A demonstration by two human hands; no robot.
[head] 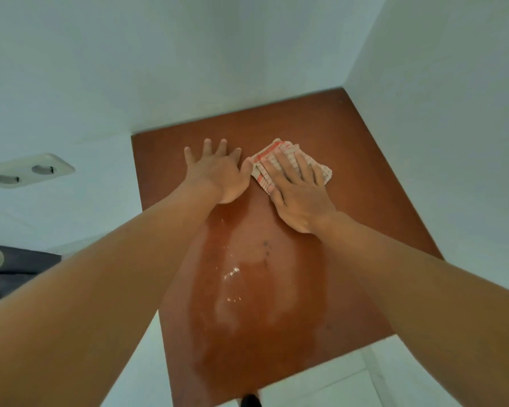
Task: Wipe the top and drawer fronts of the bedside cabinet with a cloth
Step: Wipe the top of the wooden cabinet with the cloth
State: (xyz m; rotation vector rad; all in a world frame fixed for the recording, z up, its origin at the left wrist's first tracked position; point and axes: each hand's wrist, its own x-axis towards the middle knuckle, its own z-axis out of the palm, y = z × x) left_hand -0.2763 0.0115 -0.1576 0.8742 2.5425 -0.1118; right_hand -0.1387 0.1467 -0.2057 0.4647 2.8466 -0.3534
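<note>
The bedside cabinet's reddish-brown top (350, 160) fills the middle of the head view, seen from above, with a wet shiny patch down its centre. A folded white cloth with red stripes (272, 152) lies on the far half of the top. My right hand (299, 195) presses flat on the cloth, fingers spread over it. My left hand (218, 171) rests flat and open on the bare top just left of the cloth, its thumb touching the cloth's edge. The drawer fronts are hidden below the top.
White walls (247, 69) close in the cabinet at the back and right. A white double socket (27, 170) sits on the left wall. A dark object (9, 265) lies at the far left. Pale floor (344, 383) shows below the front edge.
</note>
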